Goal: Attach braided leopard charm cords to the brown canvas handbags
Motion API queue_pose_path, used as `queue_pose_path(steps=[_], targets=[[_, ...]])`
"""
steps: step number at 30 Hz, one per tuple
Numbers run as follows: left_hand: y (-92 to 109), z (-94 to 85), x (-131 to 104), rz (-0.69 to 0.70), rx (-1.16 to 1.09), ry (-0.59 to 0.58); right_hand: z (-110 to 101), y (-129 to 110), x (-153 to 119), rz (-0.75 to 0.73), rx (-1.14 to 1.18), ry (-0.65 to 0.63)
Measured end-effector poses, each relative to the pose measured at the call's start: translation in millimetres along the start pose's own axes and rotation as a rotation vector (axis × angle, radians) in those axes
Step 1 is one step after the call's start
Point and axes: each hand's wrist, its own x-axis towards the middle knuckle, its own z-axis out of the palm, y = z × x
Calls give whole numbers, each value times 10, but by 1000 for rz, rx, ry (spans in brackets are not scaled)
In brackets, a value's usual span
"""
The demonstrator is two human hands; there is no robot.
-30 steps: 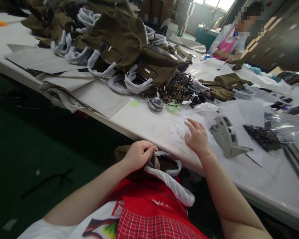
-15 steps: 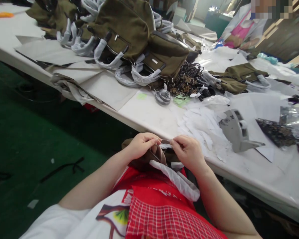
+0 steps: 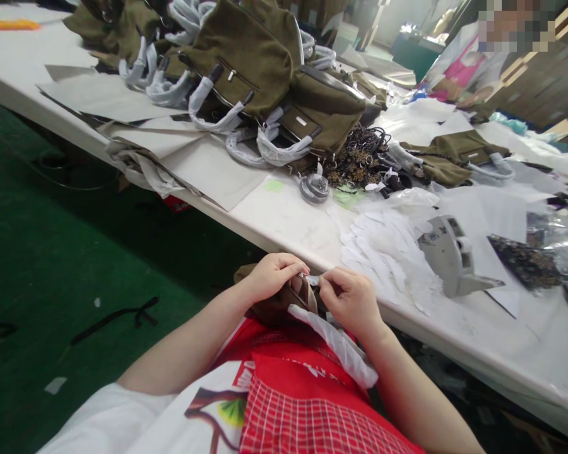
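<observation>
- Olive bags [image 3: 246,63] lie piled on the table [image 3: 307,233].
- The left hand [image 3: 277,277] is closed, pinching the brown bag [image 3: 272,310] on the lap, and hides part of its opening.
- The right hand [image 3: 353,301], before open above the paper strips [image 3: 376,246], is now beside this bag, fingertips closed; I cannot tell what they grip.
- Rightmost, a grey dispenser [image 3: 449,255] stands near the strips.

Green flr [image 3: 76,252], long wht tbl [image 3: 293,221], teal cabinet [image 3: 414,57] at back, brown boxes [image 3: 549,82] R.

There are one held bag [image 3: 273,308], one grey dispenser [image 3: 445,255], one coil [image 3: 313,188] and one orange tool [image 3: 16,24].
</observation>
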Motion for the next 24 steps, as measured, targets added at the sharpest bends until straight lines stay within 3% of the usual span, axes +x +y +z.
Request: queue_pose_path(steps=[6, 13, 19, 22, 24], targets=[[-2, 5, -3, 22, 43, 1, 28, -35, 22, -18, -87, -49], [113, -60, -157, 315, 362, -8, 157, 59, 48, 119, 121, -259], [21, -65, -182, 404, 523, 117, 175, 27, 97, 155, 138, -155], [79, -87, -165, 423, 533, 211, 148, -30, 106, 139, 287, -72], [183, -122, -148, 412, 515, 260, 161, -40, 114, 102, 468, -95]])
